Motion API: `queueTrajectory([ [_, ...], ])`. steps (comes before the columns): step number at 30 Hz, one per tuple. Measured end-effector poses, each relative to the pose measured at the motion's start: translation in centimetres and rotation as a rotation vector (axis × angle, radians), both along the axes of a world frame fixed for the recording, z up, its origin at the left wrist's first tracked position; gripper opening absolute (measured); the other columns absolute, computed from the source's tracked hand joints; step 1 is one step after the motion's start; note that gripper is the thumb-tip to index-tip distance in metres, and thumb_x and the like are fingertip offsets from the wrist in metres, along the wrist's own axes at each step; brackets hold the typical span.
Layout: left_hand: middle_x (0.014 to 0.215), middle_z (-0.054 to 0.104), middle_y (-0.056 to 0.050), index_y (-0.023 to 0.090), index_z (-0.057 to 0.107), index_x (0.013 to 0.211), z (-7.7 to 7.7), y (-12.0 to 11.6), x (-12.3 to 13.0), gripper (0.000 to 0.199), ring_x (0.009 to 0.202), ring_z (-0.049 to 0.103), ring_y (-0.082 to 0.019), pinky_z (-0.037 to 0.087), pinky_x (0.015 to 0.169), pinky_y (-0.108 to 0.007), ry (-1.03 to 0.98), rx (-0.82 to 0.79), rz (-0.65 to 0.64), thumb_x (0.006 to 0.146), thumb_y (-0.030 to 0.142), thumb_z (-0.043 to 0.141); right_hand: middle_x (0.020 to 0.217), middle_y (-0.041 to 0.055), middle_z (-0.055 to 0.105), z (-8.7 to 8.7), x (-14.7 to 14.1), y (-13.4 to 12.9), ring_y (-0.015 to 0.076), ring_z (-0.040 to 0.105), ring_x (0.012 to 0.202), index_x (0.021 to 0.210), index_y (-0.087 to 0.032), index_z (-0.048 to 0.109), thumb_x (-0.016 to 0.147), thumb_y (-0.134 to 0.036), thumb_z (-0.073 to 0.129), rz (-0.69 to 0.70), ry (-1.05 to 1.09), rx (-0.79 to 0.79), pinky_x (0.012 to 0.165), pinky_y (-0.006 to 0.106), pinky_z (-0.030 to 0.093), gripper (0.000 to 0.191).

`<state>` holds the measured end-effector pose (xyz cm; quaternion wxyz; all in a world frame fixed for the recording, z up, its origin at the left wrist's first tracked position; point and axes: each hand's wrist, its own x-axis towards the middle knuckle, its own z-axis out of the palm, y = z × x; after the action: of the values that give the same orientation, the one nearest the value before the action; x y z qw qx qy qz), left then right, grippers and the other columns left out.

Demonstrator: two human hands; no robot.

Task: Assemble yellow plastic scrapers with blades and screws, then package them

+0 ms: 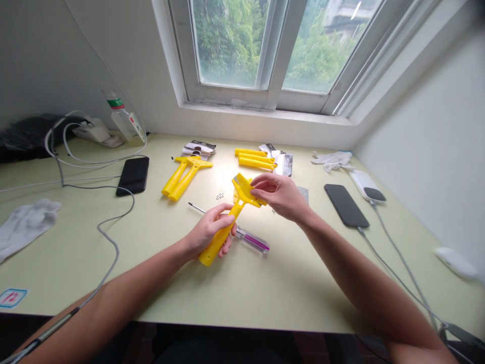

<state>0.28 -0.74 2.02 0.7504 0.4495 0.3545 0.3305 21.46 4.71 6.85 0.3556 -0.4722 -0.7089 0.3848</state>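
Note:
My left hand [212,230] is wrapped round the handle of a yellow scraper [214,247], which is tilted with its wide head up and away from me. At that head, the thumb and fingers of my right hand [278,194] are pinched together against the yellow plastic; what lies between the fingertips is hidden. Beneath my left hand a screwdriver [253,240] with a clear and purple handle rests on the table, its shaft pointing left. Several tiny metal nuts or screws [220,195] lie just beyond. A grey metal blade [303,193] shows partly behind my right wrist.
Two more yellow scrapers [185,177] lie at the back left, near printed packaging [199,149]. Several yellow handles [255,158] and silvery packets [283,164] are behind my hands. Phones [132,176] [345,205], cables, gloves [28,222] and a bottle [127,121] surround the work area.

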Motion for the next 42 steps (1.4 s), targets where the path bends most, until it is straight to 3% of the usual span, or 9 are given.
queueTrajectory([
  [7, 0.076, 0.058, 0.002, 0.023, 0.045, 0.112, 0.0, -0.1, 0.0, 0.031, 0.04, 0.056, -0.013, 0.041, 0.032, -0.021, 0.005, 0.007, -0.009, 0.089, 0.04, 0.057, 0.081, 0.0033, 0.075, -0.4, -0.3, -0.1, 0.0175, 0.07, 0.072, 0.095, -0.02, 0.067, 0.078, -0.028, 0.068, 0.002, -0.01, 0.008, 0.061, 0.029, 0.055, 0.018],
  [14, 0.075, 0.057, 0.002, 0.022, 0.046, 0.113, -0.2, 0.0, 0.0, 0.031, 0.038, 0.053, -0.011, 0.038, 0.03, -0.019, 0.007, 0.022, -0.007, 0.089, 0.039, 0.056, 0.074, -0.0016, 0.072, -0.3, -0.2, 0.0, 0.0127, 0.057, 0.065, 0.087, -0.024, 0.073, 0.078, -0.029, 0.069, -0.091, -0.244, 0.216, 0.062, 0.027, 0.043, 0.011],
  [20, 0.075, 0.057, 0.002, 0.022, 0.047, 0.114, -0.1, -0.1, -0.1, 0.031, 0.038, 0.052, -0.01, 0.038, 0.03, -0.018, -0.01, 0.039, -0.031, 0.09, 0.039, 0.055, 0.078, -0.0002, 0.064, -0.4, -0.1, 0.3, 0.0131, 0.054, 0.07, 0.083, -0.022, 0.07, 0.076, -0.033, 0.071, -0.095, -0.295, 0.249, 0.065, 0.028, 0.042, 0.013],
  [23, 0.075, 0.056, 0.002, 0.022, 0.047, 0.113, -0.1, -0.1, -0.2, 0.029, 0.038, 0.052, -0.009, 0.038, 0.03, -0.018, -0.02, 0.053, -0.047, 0.091, 0.039, 0.055, 0.09, 0.0028, 0.065, -0.6, 0.1, 0.6, 0.0144, 0.057, 0.073, 0.102, -0.021, 0.066, 0.073, -0.036, 0.073, -0.105, -0.235, 0.145, 0.066, 0.029, 0.046, 0.033],
  [26, 0.074, 0.055, 0.003, 0.023, 0.047, 0.114, -0.2, -0.1, -0.3, 0.03, 0.038, 0.052, -0.009, 0.039, 0.03, -0.018, -0.029, 0.063, -0.07, 0.091, 0.04, 0.055, 0.088, 0.0043, 0.068, -0.9, 0.3, 0.9, 0.0146, 0.06, 0.069, 0.108, -0.019, 0.063, 0.078, -0.039, 0.068, 0.05, -0.081, -0.105, 0.058, 0.027, 0.046, 0.037],
  [28, 0.076, 0.055, 0.003, 0.023, 0.046, 0.113, -0.2, -0.2, -0.3, 0.029, 0.04, 0.055, -0.01, 0.04, 0.031, -0.019, -0.038, 0.067, -0.083, 0.091, 0.039, 0.055, 0.08, 0.0033, 0.068, -0.9, 0.3, 0.9, 0.0137, 0.06, 0.066, 0.106, -0.017, 0.065, 0.081, -0.039, 0.065, 0.162, 0.011, -0.192, 0.055, 0.026, 0.045, 0.034],
  [33, 0.093, 0.056, -0.001, 0.022, 0.048, 0.106, 0.3, -0.4, 0.1, 0.026, 0.047, 0.062, -0.013, 0.044, 0.032, -0.021, -0.05, 0.088, -0.041, 0.09, 0.042, 0.056, 0.085, 0.0052, 0.07, -0.4, -0.5, -0.3, 0.0142, 0.062, 0.071, 0.109, -0.015, 0.067, 0.081, -0.035, 0.067, 0.256, 0.071, -0.217, 0.061, 0.027, 0.048, 0.035],
  [39, 0.081, 0.054, 0.0, 0.019, 0.049, 0.103, 0.7, -0.7, 0.6, 0.034, 0.043, 0.059, -0.011, 0.043, 0.031, -0.02, 0.03, 0.087, 0.08, 0.089, 0.049, 0.058, 0.073, 0.0016, 0.066, -0.6, -2.0, -2.1, 0.0123, 0.058, 0.064, 0.109, -0.016, 0.069, 0.082, -0.041, 0.068, 0.29, -0.003, -0.175, 0.057, 0.025, 0.045, 0.037],
  [42, 0.078, 0.055, 0.0, 0.017, 0.05, 0.099, 0.7, -0.7, 0.6, 0.035, 0.042, 0.058, -0.011, 0.041, 0.03, -0.019, 0.043, 0.109, 0.103, 0.089, 0.049, 0.058, 0.08, 0.003, 0.068, -0.6, -2.1, -2.3, 0.0127, 0.059, 0.069, 0.102, -0.017, 0.07, 0.082, -0.043, 0.068, 0.258, -0.027, -0.131, 0.061, 0.026, 0.047, 0.033],
])
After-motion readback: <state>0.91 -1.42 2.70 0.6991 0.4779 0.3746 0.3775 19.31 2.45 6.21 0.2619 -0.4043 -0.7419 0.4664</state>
